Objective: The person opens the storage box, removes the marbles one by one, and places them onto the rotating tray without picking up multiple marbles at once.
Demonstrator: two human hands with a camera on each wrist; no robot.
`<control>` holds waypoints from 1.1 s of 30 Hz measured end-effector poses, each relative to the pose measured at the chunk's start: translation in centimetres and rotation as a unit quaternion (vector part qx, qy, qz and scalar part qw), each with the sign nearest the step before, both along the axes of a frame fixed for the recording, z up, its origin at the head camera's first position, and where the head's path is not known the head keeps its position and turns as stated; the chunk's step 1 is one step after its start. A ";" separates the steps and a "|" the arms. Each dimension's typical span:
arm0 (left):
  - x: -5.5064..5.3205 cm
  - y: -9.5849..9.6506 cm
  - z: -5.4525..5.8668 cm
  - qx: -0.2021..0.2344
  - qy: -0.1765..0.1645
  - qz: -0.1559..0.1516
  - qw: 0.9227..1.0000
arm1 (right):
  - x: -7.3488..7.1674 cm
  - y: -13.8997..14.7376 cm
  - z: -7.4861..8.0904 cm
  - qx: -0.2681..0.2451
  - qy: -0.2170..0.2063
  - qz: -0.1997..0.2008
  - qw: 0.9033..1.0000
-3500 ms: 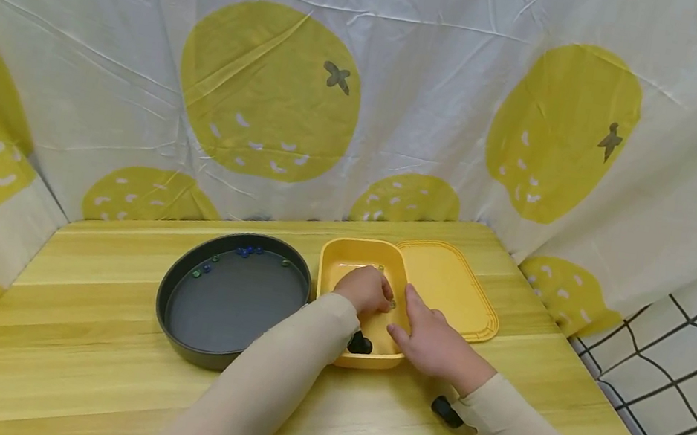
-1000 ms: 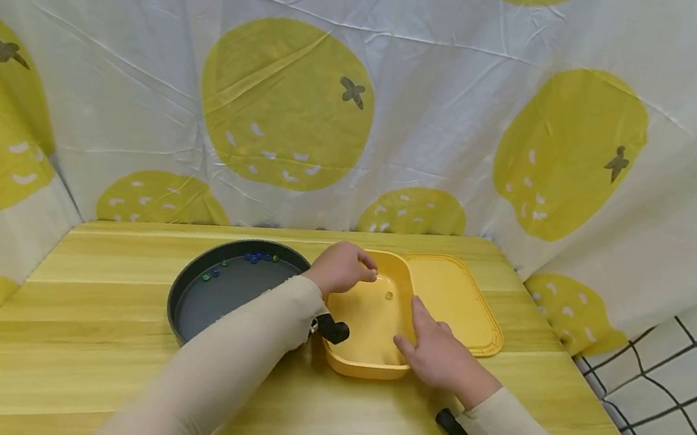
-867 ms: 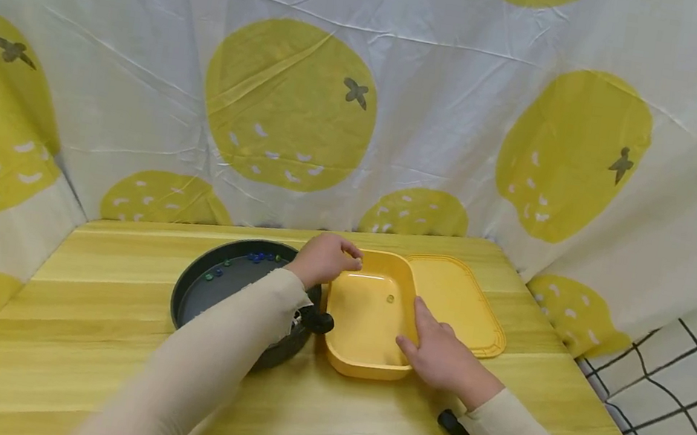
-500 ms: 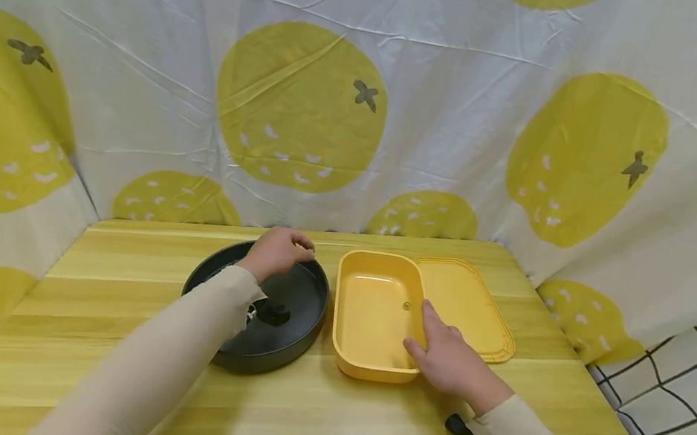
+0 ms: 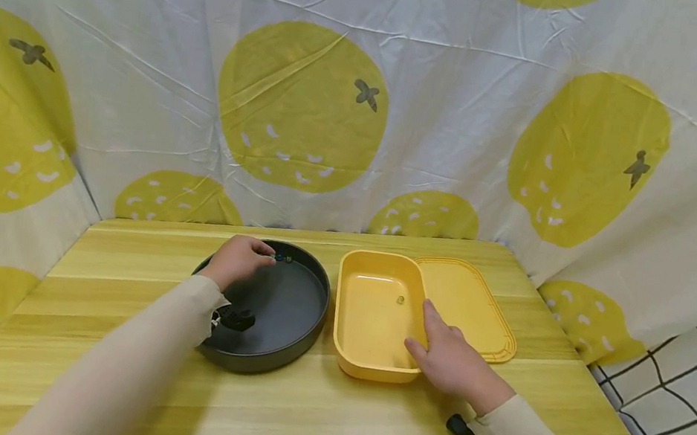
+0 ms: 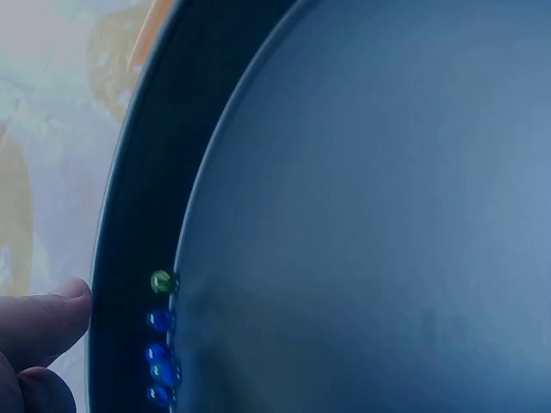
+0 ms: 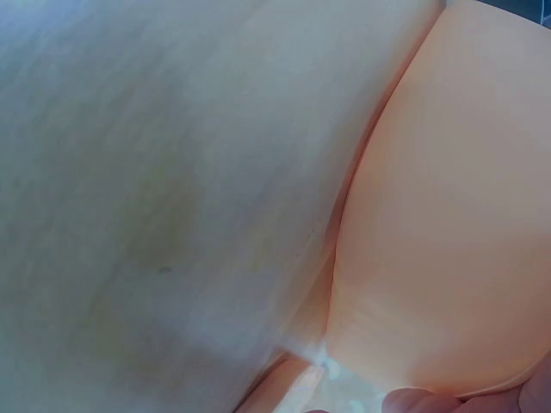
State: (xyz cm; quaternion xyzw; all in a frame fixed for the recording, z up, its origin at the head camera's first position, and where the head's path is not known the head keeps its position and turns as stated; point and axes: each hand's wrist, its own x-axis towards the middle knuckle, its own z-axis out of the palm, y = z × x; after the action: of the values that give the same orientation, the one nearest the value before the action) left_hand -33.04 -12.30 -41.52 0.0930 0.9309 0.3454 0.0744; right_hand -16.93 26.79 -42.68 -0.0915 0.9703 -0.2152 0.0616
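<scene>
My left hand [image 5: 238, 261] is over the back-left of a round dark grey pan [image 5: 280, 312]. Its finger and thumb are drawn close together near several blue and green glass marbles [image 6: 161, 370] along the pan's inner edge; whether a marble sits between them is not shown. With thumb over the right wall and fingers outside, my right hand [image 5: 453, 355] holds a yellow rectangular box [image 5: 366, 373]. One clear marble [image 5: 400, 300] lies inside the box. The right wrist view is blurred, with fingertips [image 7: 430, 401] at the bottom edge.
A flat yellow lid [image 5: 467, 303] lies right of the box. Both containers stand on a wood-grain table [image 5: 290, 427]. A fruit-printed curtain [image 5: 445, 112] hangs behind, and a grid-patterned cloth [image 5: 684, 418] is at the right.
My left hand has moved left from inside the yellow box to the far left of the pan. The box holds one fewer marble than 3.5 seconds ago. My right hand stays at the box.
</scene>
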 end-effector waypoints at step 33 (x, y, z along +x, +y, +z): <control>2.3 11.5 3.5 0.100 0.010 -0.054 0.993 | -0.1 0.2 -0.1 0.001 0.004 0.002 1.000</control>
State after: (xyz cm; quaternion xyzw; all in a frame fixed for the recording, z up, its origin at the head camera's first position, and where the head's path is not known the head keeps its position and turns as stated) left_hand -30.75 -0.82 -38.05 0.1532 0.8858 0.4317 0.0740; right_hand -17.07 26.97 -42.78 -0.0939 0.9706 -0.2139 0.0584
